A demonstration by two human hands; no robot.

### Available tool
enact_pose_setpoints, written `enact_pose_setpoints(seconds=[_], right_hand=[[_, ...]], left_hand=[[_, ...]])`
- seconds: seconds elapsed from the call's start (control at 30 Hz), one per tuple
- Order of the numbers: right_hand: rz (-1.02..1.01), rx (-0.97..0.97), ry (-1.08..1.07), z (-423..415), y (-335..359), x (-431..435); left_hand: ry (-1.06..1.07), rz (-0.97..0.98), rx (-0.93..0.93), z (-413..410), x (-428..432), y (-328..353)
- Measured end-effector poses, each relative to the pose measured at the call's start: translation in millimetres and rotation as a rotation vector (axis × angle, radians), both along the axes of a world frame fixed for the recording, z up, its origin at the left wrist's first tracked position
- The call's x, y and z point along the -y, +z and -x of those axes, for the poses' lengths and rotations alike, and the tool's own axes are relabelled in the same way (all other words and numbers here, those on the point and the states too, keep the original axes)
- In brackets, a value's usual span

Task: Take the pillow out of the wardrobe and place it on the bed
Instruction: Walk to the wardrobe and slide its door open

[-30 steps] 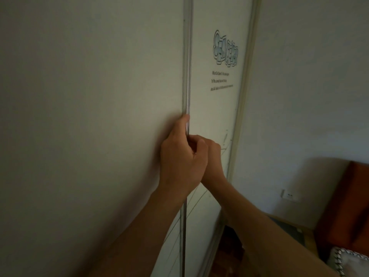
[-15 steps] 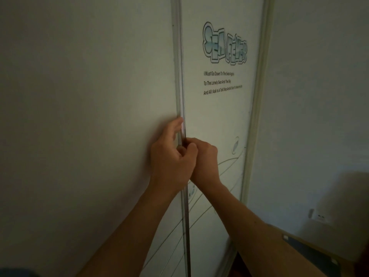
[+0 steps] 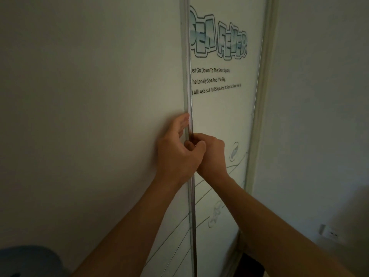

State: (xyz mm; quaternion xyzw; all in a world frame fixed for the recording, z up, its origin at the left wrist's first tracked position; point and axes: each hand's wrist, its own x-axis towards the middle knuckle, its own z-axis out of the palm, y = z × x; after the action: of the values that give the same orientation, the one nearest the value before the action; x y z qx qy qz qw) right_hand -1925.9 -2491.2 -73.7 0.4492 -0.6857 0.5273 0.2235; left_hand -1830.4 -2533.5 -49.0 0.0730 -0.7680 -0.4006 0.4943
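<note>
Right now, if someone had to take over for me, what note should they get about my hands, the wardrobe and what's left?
Left hand: fingers curled on the metal edge strip of the plain sliding door.
Right hand: pressed against the same strip, just behind the left.
Printed door sits behind it; wardrobe shows no opening yet.
Pillow and bed: not in view.
Done: doors gripped.
Left: slide the door open, take out the pillow, put it on the bed.

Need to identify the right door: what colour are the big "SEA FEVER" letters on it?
Pale blue-and-white fill with dark outlines, on the white wardrobe door; seen in the head view.
</note>
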Motion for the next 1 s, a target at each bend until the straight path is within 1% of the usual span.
enact_pose_setpoints(seconds=[0.4, 0.67, 0.77, 1.0], right_hand=[[-0.068, 0.01, -0.065, 105.9, 0.8, 0.4], [-0.007, 0.097, -0.061, 170.5, -0.3, 1.4], [-0.003, 0.086, -0.075, 194.4, -0.6, -0.5], [0.006, 0.064, -0.073, 241.2, -0.2, -1.5]], left_hand=[[0.005, 0.053, -0.058, 109.7, 0.3, -2.3], [-0.032, 0.033, -0.059, 177.1, -0.9, 1.6], [-0.044, 0.021, -0.057, 202.3, -2.5, 2.2], [0.011, 0.047, -0.041, 251.2, -4.0, 2.1]])
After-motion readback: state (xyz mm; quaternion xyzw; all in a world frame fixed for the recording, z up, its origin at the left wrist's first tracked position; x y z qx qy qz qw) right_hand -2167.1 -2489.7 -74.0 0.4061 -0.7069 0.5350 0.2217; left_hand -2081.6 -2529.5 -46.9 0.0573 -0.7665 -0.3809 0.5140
